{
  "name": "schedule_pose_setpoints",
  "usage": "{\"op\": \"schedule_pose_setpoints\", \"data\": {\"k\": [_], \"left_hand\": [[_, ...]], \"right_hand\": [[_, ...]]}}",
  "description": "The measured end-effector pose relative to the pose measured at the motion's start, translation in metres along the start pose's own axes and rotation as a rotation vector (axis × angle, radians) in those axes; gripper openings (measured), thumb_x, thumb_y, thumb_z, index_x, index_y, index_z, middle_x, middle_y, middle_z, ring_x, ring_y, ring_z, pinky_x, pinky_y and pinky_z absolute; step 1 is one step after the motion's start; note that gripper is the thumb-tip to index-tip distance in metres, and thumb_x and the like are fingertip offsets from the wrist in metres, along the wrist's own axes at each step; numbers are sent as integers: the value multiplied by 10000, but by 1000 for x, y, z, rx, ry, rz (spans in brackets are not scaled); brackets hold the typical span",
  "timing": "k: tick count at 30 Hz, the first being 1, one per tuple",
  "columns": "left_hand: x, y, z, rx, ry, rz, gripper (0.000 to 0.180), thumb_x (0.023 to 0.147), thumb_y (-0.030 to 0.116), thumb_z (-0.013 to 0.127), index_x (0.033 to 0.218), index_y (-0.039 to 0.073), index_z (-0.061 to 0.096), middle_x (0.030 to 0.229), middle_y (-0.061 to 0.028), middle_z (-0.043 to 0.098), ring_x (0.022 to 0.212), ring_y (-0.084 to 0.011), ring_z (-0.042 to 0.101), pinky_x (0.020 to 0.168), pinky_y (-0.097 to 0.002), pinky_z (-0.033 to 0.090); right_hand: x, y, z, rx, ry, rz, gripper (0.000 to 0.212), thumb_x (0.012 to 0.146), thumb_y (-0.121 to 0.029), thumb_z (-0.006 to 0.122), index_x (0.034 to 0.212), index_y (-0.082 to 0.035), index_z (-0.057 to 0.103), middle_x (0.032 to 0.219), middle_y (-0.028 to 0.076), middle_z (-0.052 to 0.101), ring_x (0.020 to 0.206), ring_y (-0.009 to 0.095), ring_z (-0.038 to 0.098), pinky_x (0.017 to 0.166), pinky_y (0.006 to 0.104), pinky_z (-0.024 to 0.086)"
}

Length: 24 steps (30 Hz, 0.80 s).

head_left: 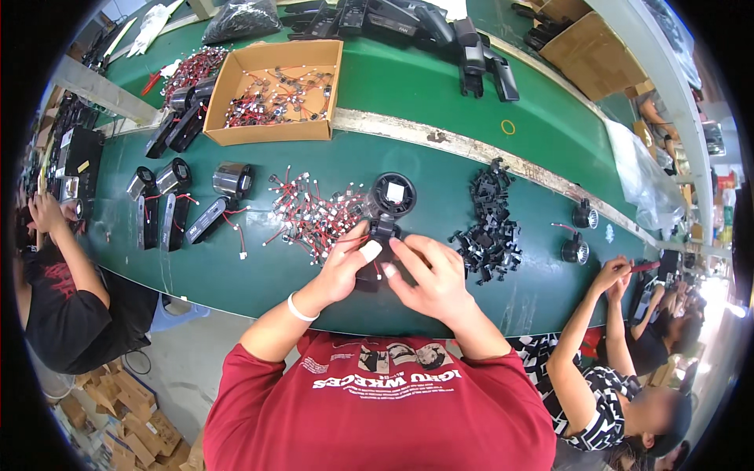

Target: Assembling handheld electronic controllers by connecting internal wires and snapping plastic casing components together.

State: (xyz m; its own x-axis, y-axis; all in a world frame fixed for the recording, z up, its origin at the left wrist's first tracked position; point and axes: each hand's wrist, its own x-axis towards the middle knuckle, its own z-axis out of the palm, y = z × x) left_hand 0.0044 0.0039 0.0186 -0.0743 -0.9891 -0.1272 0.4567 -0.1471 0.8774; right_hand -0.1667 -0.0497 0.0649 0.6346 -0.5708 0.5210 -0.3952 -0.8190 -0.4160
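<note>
A black handheld fan (pixel 392 206) with a round head and a white square at its centre is upright over the table's near half. My left hand (pixel 342 263) is closed round the fan's handle from the left, its thumb wrapped in white. From the right, my right hand (pixel 430 275) has its fingers bent against the neck and handle, a white cover on its thumb. Thin red wires show at the handle between my hands; their ends are partly hidden. Just left lies a pile of red-wired connectors (pixel 308 216). A heap of small black plastic parts (pixel 488 228) lies right.
Several partly wired fans (pixel 170 208) lie at the left. Behind them stands a cardboard box (pixel 334 90) of wired parts. Two small motors (pixel 576 251) sit at the right. A co-worker's hands (pixel 615 276) hold a red tool; another person's hand (pixel 49 213) shows far left.
</note>
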Motion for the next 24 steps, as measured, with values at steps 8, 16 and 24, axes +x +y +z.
{"op": "schedule_pose_setpoints", "data": {"k": [8,16,24], "left_hand": [[2,3,-1,221,-122,99,165,979,117,519,1056,-28,538,828,-110,705,662,-162,693,588,-284,546],[-2,8,0,356,-220,126,187,956,97,525,1069,-52,522,840,-133,716,678,-182,715,608,-286,566],[-3,2,1,141,-294,85,237,893,116,530,1090,-16,521,888,-119,697,699,-151,676,609,-281,536]], "right_hand": [[-2,24,-28,85,218,4,192,683,-21,736,869,-12,692,767,82,639,595,201,626,512,290,500],[-5,59,-68,2,191,392,10,824,-23,693,829,-14,693,793,71,656,558,123,607,500,233,482],[0,80,-77,24,172,559,82,851,-49,693,818,25,679,712,58,597,557,104,539,526,235,437]]}}
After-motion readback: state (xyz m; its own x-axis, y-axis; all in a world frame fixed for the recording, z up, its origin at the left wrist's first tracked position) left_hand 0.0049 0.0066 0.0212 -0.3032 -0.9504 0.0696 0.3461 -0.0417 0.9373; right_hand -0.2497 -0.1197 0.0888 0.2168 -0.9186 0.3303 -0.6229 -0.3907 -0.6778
